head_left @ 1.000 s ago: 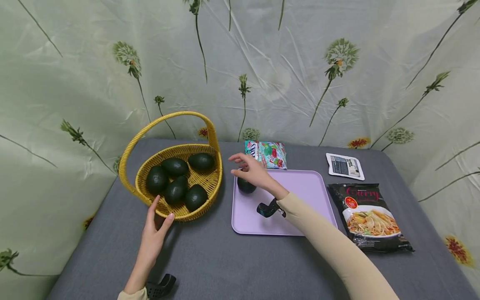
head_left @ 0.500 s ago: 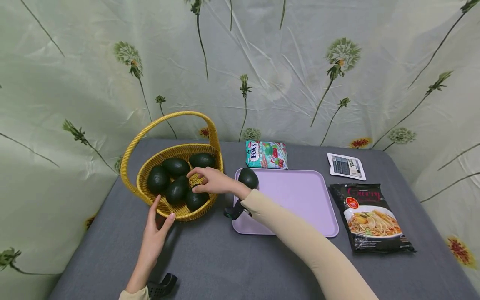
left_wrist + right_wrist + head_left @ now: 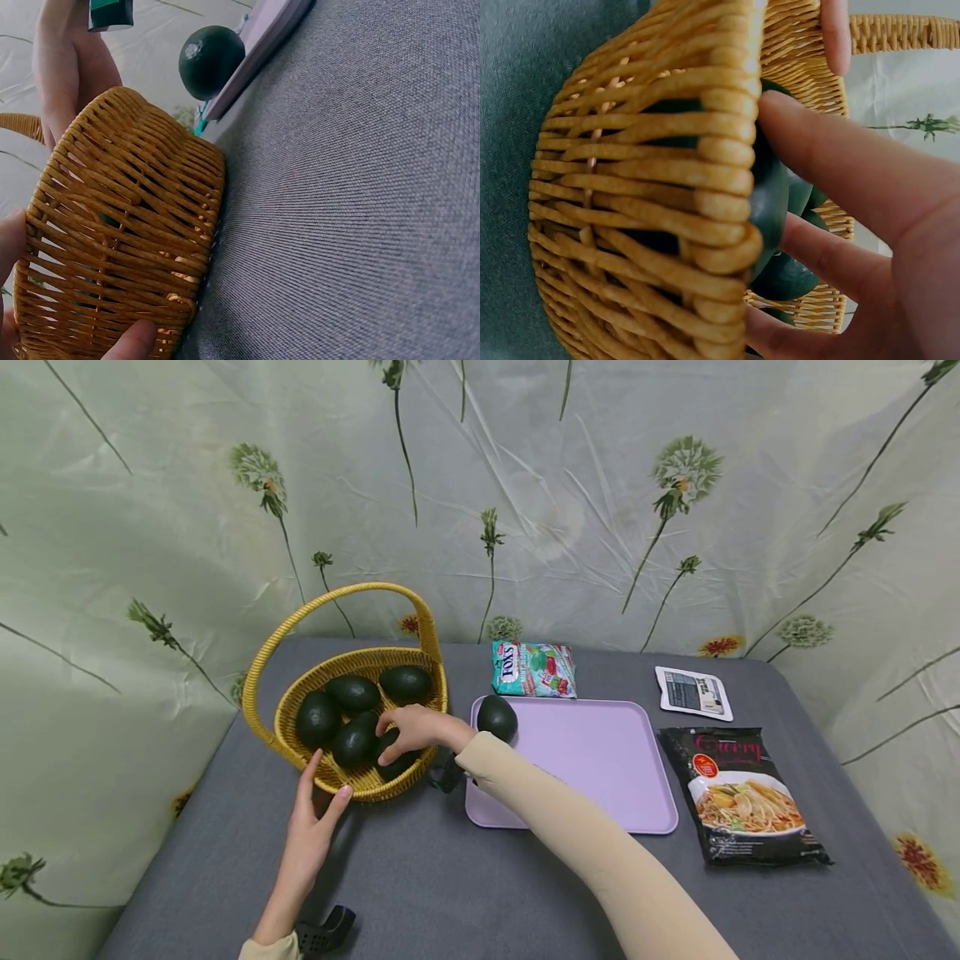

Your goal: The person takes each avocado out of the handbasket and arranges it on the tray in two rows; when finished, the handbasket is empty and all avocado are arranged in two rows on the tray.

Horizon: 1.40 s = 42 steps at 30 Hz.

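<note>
A yellow wicker basket (image 3: 433, 747) with a tall handle holds several dark green avocados, including one avocado (image 3: 317, 721) at its left side. My right hand (image 3: 416, 731) reaches over the right rim, with thumb and fingers around the nearest right avocado (image 3: 769, 199); the hand partly covers it in the head view. Against the basket's near left rim rests my left hand (image 3: 311, 827), its fingers spread and fairly straight, touching the wicker from outside. Another avocado (image 3: 497, 718) sits at the far left corner of a lilac tray (image 3: 592, 768).
Behind the tray lies a teal candy bag (image 3: 534, 670). A small white labelled pouch (image 3: 693, 693) and a black noodle packet (image 3: 742, 797) are to its right. All rest on a grey cloth-covered table (image 3: 420, 885), with a floral curtain (image 3: 555, 527) behind.
My right hand has moved left from above the tray into the basket and onto an avocado. The avocado at the tray's corner stays there, uncovered. My left hand has kept its place on the basket.
</note>
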Each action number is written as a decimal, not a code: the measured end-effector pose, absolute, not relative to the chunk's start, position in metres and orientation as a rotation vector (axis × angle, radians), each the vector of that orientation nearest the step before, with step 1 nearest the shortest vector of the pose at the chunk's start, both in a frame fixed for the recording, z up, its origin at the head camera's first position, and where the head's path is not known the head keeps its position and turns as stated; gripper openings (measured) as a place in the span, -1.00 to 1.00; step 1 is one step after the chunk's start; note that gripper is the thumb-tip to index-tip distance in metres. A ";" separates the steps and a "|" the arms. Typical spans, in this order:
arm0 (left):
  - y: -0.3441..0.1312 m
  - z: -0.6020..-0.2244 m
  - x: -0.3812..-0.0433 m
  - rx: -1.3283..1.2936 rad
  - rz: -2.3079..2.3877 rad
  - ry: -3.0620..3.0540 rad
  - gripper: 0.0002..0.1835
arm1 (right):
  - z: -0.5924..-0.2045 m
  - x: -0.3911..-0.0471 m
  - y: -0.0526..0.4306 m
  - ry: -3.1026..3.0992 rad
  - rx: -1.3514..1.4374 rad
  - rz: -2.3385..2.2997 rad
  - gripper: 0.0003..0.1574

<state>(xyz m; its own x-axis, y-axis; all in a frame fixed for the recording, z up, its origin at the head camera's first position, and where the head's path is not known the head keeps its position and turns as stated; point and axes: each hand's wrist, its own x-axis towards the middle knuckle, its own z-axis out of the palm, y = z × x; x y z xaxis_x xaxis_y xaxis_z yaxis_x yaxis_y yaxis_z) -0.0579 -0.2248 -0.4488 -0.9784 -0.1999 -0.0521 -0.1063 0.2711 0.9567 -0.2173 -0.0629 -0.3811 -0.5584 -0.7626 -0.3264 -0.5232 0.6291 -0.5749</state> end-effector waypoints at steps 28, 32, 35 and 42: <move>-0.224 -0.450 -0.062 0.262 -1.830 -2.401 -0.19 | -0.361 -0.242 0.033 2.255 -0.923 -1.301 -0.39; -0.224 -0.450 -0.061 0.258 -1.838 -2.399 -0.19 | -0.361 -0.244 0.074 2.261 -0.806 -1.401 -0.39; -0.224 -0.449 -0.061 0.261 -1.831 -2.410 -0.18 | -0.365 -0.244 0.106 2.284 -0.715 -1.445 -0.38; -0.225 -0.449 -0.060 0.285 -1.817 -2.428 -0.16 | -0.391 -0.239 0.170 2.359 -0.553 -1.432 -0.34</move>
